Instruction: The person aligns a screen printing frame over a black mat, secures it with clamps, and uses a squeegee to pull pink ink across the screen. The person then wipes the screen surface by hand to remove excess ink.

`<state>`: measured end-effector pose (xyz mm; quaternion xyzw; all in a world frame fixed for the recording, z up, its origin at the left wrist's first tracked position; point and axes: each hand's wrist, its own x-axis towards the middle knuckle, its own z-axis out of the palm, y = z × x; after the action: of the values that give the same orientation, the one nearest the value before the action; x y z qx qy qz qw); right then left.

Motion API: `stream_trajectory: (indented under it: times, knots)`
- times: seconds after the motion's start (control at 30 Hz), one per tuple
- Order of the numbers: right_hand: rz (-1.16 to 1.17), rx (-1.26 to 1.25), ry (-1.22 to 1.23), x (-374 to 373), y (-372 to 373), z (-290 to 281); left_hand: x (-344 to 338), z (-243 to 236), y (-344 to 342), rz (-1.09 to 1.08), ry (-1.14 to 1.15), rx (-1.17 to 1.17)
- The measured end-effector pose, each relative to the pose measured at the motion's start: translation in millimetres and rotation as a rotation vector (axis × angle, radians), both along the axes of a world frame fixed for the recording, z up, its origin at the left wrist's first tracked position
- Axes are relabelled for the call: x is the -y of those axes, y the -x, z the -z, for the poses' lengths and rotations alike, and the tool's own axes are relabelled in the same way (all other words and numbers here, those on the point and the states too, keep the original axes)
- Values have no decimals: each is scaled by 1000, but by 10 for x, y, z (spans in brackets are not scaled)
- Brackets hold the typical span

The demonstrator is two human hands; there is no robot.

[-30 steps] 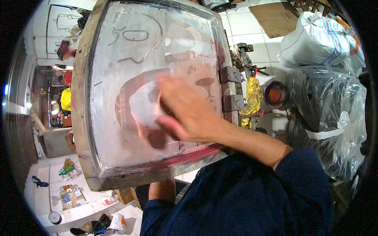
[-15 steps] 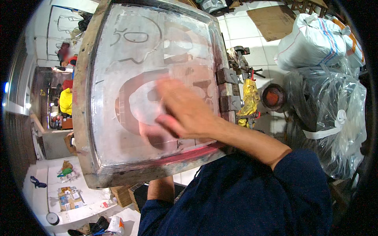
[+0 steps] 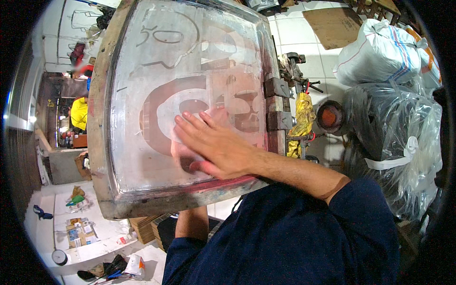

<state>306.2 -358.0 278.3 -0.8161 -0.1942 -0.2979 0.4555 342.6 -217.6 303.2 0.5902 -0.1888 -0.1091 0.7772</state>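
A large wooden-framed printing screen [image 3: 100,142] fills the middle, its pale translucent mesh [image 3: 127,161] marked with darker curved shapes. My right hand [image 3: 216,147] lies flat on the mesh in its lower middle part, palm down, fingers stretched out, with nothing to be seen in it. My left forearm [image 3: 192,223] passes under the frame's near edge. Through the mesh beside my right thumb, a dim pinkish shape [image 3: 181,154] shows, seemingly my left hand pressed from below. Its fingers are too blurred to make out, as is anything in them.
Metal hinge clamps [image 3: 279,121] hold the screen's right side, with a yellow wrapped bundle [image 3: 299,121] beside them. White sacks [image 3: 375,50] and clear plastic-wrapped goods [image 3: 399,142] stand at right. A round container [image 3: 329,117] sits between. A person in yellow [image 3: 79,114] is at far left.
My right hand, blurred before, has come slightly down and nearer on the mesh and now shows spread fingers. The pinkish shape beneath remains close by. The screen appears slightly higher in the picture.
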Motion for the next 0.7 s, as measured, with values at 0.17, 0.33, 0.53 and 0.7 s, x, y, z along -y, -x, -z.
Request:
stream_trajectory:
  times: [0.17,0.33,0.53,0.7]
  knots:
    - [66,-482,155,264,290,206,-43,-55,-35,7,42,-116]
    - [255,-230,-87,60,258,333,-48,-54,-23,12,27,-130]
    - [-20,152,131,158,-587,197,-61,-71,-42,8,44,-176]
    - [548,-187,-85,326,-734,-89,-21,-97,-118,21,73,-231]
